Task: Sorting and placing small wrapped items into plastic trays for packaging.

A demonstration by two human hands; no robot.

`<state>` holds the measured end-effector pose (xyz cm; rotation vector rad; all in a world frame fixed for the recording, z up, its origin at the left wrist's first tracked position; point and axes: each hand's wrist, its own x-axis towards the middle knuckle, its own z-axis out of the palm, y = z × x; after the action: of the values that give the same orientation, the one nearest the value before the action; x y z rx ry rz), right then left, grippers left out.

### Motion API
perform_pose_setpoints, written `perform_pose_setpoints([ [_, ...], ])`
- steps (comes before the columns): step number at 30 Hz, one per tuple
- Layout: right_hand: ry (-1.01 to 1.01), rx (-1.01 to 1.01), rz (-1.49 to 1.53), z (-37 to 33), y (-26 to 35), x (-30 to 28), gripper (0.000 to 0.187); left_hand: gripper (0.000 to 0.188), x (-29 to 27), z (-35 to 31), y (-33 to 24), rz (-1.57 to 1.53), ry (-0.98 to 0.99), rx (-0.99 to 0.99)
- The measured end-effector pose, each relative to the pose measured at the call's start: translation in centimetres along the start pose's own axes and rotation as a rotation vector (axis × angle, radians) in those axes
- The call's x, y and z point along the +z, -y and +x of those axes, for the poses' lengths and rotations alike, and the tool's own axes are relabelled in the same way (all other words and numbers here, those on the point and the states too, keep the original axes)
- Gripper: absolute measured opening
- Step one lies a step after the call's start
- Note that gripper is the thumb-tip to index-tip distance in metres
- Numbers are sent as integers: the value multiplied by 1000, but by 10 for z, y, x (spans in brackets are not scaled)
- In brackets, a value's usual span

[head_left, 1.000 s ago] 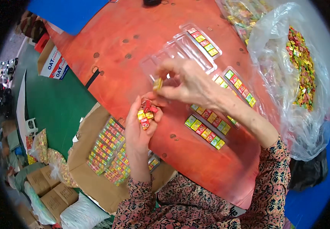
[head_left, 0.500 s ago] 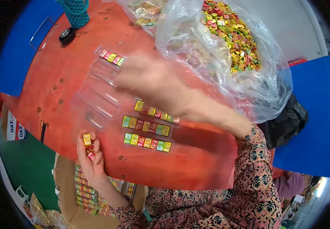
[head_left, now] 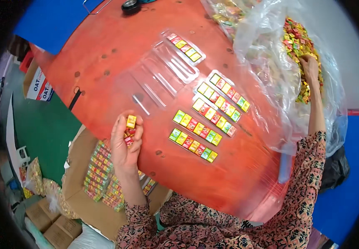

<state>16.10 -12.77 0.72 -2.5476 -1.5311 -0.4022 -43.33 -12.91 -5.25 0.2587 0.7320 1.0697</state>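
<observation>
My left hand [head_left: 125, 145] is near the table's front edge, palm up, fingers curled round a few small wrapped candies [head_left: 131, 121]. A yellow one sits at the fingertips, with red ones below it. My right hand [head_left: 310, 68] reaches into the heap of red, yellow and green candies [head_left: 300, 41] inside a large clear plastic bag [head_left: 258, 54]. Its fingertips are down among the pieces, so its grip is hidden. Between the hands lie clear plastic strip trays with candies in rows [head_left: 196, 126]. Beyond them, one more filled row [head_left: 184, 47] adjoins clear trays with bare slots [head_left: 158, 79].
An orange-red cover [head_left: 100, 87] spreads over the table. Below its front left edge, an open cardboard box [head_left: 88, 207] holds many filled trays. A black round object [head_left: 130, 7] stands at the far edge. A black bag [head_left: 335, 170] hangs at the right.
My right hand has moved from above the trays to the right, into the candy heap in the bag. My left hand still holds its candies. The view has shifted and turned.
</observation>
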Motion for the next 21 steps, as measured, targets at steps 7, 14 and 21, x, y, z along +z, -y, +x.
perform_pose_setpoints([
  [7,-23,12,11,-7,-4,0,22,24,-4,2,3,-4,51,13],
  [14,-345,-84,28,-15,-13,-9,22,24,-1,4,8,-52,37,-15],
  [21,-263,127,1161,-25,129,-77,30,23,0,5,9,40,4,22],
])
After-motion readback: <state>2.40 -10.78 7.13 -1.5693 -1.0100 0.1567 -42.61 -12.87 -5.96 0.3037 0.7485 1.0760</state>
